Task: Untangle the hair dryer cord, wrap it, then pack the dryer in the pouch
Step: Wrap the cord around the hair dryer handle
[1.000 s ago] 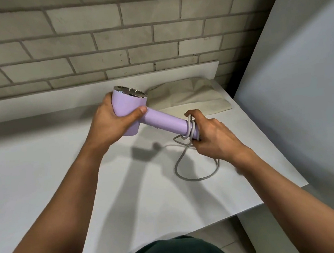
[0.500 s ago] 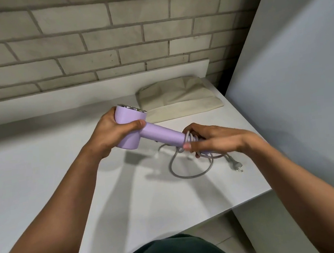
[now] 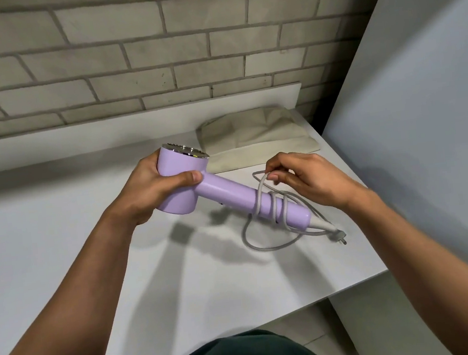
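My left hand (image 3: 153, 188) grips the head of a lilac hair dryer (image 3: 199, 186), held above the white table (image 3: 61, 253) with its handle pointing down to the right. A grey cord (image 3: 261, 200) circles the handle in three turns. My right hand (image 3: 305, 175) pinches a raised loop of that cord just above the handle. The rest of the cord lies in a loop on the table and ends in a plug (image 3: 339, 237) near the right edge. A beige cloth pouch (image 3: 255, 140) lies flat behind the dryer.
A brick wall (image 3: 156, 55) runs behind the table's low white back ledge (image 3: 106, 130). A grey panel (image 3: 421, 99) stands close on the right. The table's front right corner drops off toward the floor.
My right hand has lifted from the handle's end, drawing a loop of cord up above the handle. More turns of cord now show on the handle. The dryer has stayed in my left hand.
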Demonstrator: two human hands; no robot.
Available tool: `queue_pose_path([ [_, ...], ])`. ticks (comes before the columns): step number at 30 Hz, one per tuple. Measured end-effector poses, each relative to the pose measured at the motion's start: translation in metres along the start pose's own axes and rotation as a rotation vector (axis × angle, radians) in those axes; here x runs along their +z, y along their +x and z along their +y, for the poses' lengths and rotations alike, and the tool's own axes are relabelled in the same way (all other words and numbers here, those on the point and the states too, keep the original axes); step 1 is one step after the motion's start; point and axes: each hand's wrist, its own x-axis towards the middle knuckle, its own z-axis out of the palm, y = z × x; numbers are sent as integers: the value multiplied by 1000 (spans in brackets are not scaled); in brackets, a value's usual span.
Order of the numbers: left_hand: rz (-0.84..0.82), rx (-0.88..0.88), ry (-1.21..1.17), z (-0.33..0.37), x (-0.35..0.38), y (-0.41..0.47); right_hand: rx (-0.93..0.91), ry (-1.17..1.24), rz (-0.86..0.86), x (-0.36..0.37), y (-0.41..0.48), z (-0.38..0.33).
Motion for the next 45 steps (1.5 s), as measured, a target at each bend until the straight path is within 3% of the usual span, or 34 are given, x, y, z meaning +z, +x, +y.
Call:
queue_pose_path([
  [4, 7, 30, -14, 10, -2, 2, -127, -56, 158, 17, 1, 10],
  [9, 47, 49, -28, 18, -1, 6, 196, 342, 156, 35, -9, -3],
  [13, 63, 44, -54, 20, 2, 8, 315, 741, 317, 49, -14, -16],
  [15, 73, 37, -66, 20, 5, 9, 533, 840, 283, 59, -21, -19],
  [17, 105, 35, -73, 21, 9, 10, 720, 638, 115, 72, -28, -23],
  [19, 152, 36, -85, 22, 13, 12, 550, 527, 158, 84, -26, -31],
  [21, 223, 26, -104, 21, 16, 15, 447, 640, 167, 88, -21, -42],
  [23, 327, -5, -119, 18, 18, 19, 407, 711, 49, 85, -24, -50],
  [27, 505, -41, 4, 12, 14, 27, 342, 560, -250, 63, -28, -63],
  [33, 566, -21, 237, 5, 9, 27, 241, 245, -424, -13, -25, -74],
  [35, 543, -25, 310, 4, 7, 27, 193, 111, -347, -32, -23, -77],
  [40, 415, -25, 333, 3, 1, 21, 18, -359, 78, -63, -10, -61],
  [45, 242, 8, 292, 9, 0, 13, -104, -591, 312, -71, -1, -41],
])
